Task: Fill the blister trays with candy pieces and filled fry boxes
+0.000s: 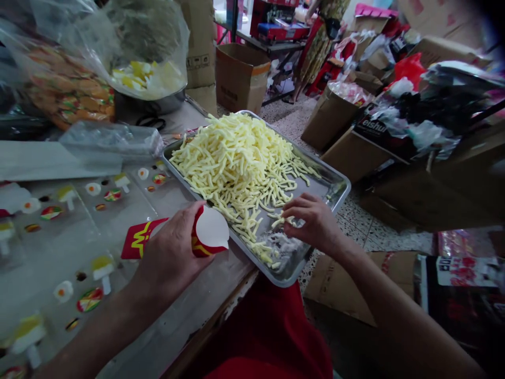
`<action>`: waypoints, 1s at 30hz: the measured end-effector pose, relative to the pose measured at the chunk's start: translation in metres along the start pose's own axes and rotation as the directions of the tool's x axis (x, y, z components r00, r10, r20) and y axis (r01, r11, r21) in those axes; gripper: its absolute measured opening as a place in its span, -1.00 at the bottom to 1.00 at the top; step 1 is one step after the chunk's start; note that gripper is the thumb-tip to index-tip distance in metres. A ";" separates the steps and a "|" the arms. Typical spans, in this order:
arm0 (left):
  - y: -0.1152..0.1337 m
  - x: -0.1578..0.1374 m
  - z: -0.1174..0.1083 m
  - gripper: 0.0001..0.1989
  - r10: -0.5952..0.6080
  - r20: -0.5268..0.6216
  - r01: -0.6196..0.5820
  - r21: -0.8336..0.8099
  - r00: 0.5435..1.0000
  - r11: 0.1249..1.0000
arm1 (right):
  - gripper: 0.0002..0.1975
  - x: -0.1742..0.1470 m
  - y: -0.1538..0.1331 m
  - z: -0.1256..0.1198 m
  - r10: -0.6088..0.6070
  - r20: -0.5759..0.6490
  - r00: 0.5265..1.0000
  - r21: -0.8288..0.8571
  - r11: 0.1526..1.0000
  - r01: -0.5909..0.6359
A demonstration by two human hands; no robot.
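My left hand (pixel 171 245) is wrapped round a red paper fry carton (pixel 202 247) with a yellow logo and a white inside, its mouth facing right. Another red fry carton (pixel 138 241) lies on the table just behind that hand. A metal tray (pixel 339 184) bears a big heap of pale yellow french fries (pixel 240 152), possibly imitation ones. Over the tray's near right part, my right hand (pixel 311 221) has its fingers curled in a pinch around a few fries (pixel 278 218). Whitish crumbs lie on the tray below it.
Clear sheets with small food-shaped pieces (pixel 90 299) cover the table's left side. Behind them stand a bag of burger-like pieces (pixel 74 89) and a plastic-lined bowl (pixel 158 105). Cardboard boxes (pixel 242 76) crowd the floor at the back and right. A person (pixel 319 42) stands far back.
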State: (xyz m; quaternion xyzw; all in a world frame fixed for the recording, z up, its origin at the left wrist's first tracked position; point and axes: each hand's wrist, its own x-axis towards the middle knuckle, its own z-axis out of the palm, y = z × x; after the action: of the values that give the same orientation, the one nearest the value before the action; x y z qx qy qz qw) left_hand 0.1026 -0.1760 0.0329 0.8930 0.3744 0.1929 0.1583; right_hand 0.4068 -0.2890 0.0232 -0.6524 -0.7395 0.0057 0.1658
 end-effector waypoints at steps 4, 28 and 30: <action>0.018 0.014 0.003 -0.23 -0.016 0.109 0.009 0.070 0.994 0.998 | -0.90 0.017 -0.003 0.009 -0.076 0.152 0.986 -0.112 0.989 0.094; 0.082 0.071 0.060 -0.51 0.033 -0.056 -0.033 0.009 0.998 0.999 | -0.86 0.048 -0.047 -0.006 0.383 -0.092 0.919 0.278 0.896 -0.346; 0.085 0.083 0.059 -0.56 0.045 -0.093 -0.043 0.028 0.995 0.999 | -0.79 0.059 -0.040 -0.028 0.280 0.016 0.960 0.135 0.951 -0.279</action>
State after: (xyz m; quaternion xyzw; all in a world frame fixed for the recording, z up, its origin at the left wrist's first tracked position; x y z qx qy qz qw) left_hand 0.2354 -0.1803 0.0361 0.8930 0.3641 0.2331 0.1247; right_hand 0.3695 -0.2438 0.0726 -0.7377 -0.6373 0.0785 0.2087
